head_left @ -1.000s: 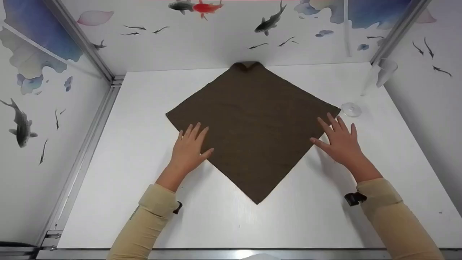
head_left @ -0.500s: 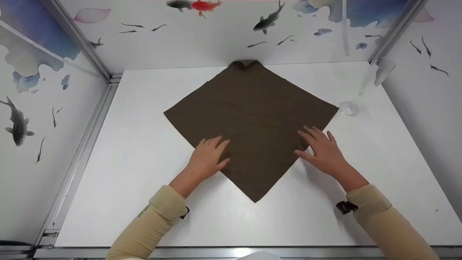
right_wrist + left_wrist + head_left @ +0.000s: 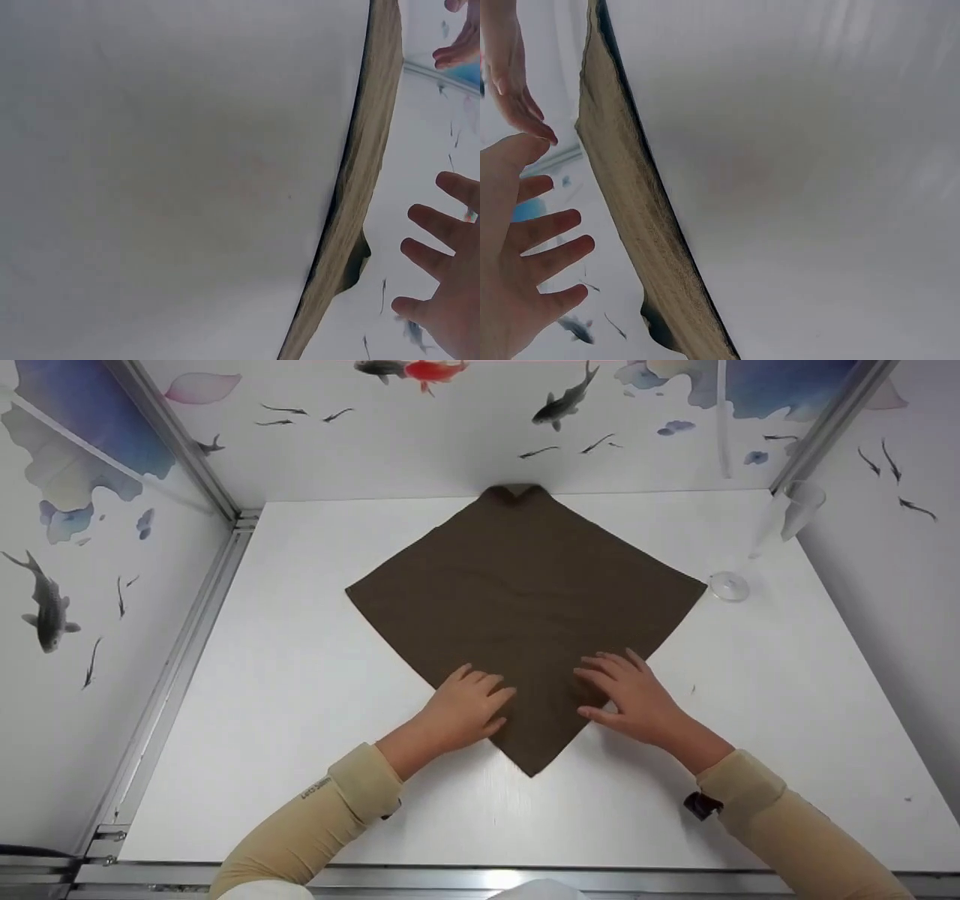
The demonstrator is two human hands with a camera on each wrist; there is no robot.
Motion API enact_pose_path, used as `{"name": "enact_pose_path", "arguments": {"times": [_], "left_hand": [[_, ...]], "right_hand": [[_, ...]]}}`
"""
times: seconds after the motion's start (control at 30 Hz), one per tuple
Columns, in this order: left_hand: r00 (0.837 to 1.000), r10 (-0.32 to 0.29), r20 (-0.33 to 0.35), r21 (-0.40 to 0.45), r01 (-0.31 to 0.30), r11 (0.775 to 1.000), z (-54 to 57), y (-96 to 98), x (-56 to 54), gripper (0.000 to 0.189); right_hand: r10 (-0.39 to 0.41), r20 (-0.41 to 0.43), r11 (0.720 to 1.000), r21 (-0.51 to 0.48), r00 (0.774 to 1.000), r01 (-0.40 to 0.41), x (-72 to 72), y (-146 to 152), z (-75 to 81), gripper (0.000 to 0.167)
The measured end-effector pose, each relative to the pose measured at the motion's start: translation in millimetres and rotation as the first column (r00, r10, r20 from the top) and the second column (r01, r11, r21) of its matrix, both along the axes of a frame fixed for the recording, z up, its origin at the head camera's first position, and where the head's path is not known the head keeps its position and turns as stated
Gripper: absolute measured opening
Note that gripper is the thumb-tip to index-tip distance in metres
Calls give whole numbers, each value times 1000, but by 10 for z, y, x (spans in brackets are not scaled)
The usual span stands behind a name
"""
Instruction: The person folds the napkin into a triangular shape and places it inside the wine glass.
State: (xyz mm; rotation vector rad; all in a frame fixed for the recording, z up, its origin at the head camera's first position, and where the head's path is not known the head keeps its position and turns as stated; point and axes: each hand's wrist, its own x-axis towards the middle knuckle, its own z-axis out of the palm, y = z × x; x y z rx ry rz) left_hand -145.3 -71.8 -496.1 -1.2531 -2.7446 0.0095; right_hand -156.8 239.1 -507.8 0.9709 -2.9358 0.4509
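A brown square cloth (image 3: 517, 585) lies spread on the white table (image 3: 300, 682), one corner toward the person. Its far corner is bent up against the back wall. My left hand (image 3: 463, 709) is over the cloth's near left edge, and my right hand (image 3: 636, 699) is over the near right edge. Both wrist views show a gap between fingers and cloth. There, the left hand (image 3: 525, 262) has its fingers spread, as does the right hand (image 3: 454, 262). Neither holds anything. The cloth (image 3: 637, 195) appears edge-on in the left wrist view.
Near the cloth's right corner lies a clear round disc (image 3: 728, 586). A transparent cone-shaped piece (image 3: 801, 510) is at the back right corner. Patterned walls rise at the back (image 3: 420, 457) and both sides, and a metal rail (image 3: 420, 877) runs along the front.
Both hands have moved inward and toward the person, above the cloth's near corner, and are closer together. The cloth looks the same and has stayed in place.
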Motion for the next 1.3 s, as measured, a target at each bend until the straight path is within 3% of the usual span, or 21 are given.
{"name": "enact_pose_path", "arguments": {"times": [0.13, 0.3, 0.5, 0.67, 0.77, 0.9, 1.13, 1.3], "left_hand": [[998, -64, -26, -42, 63, 997, -39, 55, 25, 37], [994, -109, -10, -136, 107, 985, -70, 113, 74, 37], [985, -173, 15, -230, 172, 958, -98, 145, 113, 37], [972, -222, 81, -290, 236, 928, -114, 168, 126, 38], [963, -250, 103, -292, 270, 918, -124, 188, 127, 34], [957, -281, 78, -264, 292, 919, -163, 211, 122, 21], [958, -286, 32, -245, 285, 927, -185, 243, 115, 12], [961, -274, 24, -242, 272, 932, -165, 260, 131, 12]], "right_hand": [[59, -16, 998, 8, 998, -59, 49, -61, -60, 54], [117, 1, 993, 6, 993, -117, 111, -121, -137, 51], [193, 49, 981, -2, 980, -193, 159, -167, -201, 48], [267, 42, 963, 8, 963, -268, 175, -191, -220, 46], [309, 30, 950, 27, 950, -310, 182, -205, -212, 46], [327, 52, 944, 33, 943, -329, 191, -227, -183, 43], [296, 150, 952, 29, 943, -304, 201, -241, -101, 42], [290, 165, 955, 9, 943, -296, 201, -234, -80, 38]]}}
